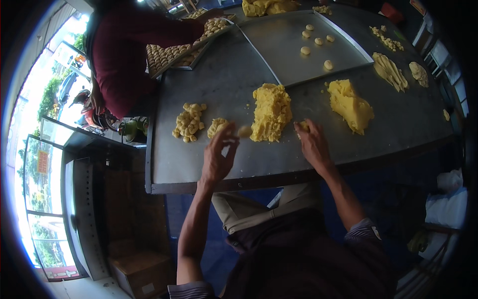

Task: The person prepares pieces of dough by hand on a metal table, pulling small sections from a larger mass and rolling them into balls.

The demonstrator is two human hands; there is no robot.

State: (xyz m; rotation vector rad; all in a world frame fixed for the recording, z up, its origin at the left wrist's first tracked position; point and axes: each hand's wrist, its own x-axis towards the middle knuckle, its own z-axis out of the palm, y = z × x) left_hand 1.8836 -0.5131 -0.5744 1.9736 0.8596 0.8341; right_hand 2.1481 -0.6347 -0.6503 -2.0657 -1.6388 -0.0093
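My left hand (219,153) hovers at the table's near side, thumb and fingers apart and nothing visible between them. Just right of its fingertips is a blurred small dough ball (244,131); whether it rests on the table I cannot tell. Beyond those fingers sits a small cluster of pale dough pieces (217,125), with a larger pile of dough pieces (188,122) to its left. A tall crumbly yellow mound (271,112) stands between my hands. My right hand (314,144) has its fingertips closed on a small yellow lump (301,126), partly covered by the fingers.
A smooth yellow block (350,107) lies at right on the metal table (209,169). Ahead, a shallow tray (269,50) holds several round dough balls. Flattened dough (390,72) lies farther right. At far left, a person in a maroon top (124,55) leans over filled trays (172,57).
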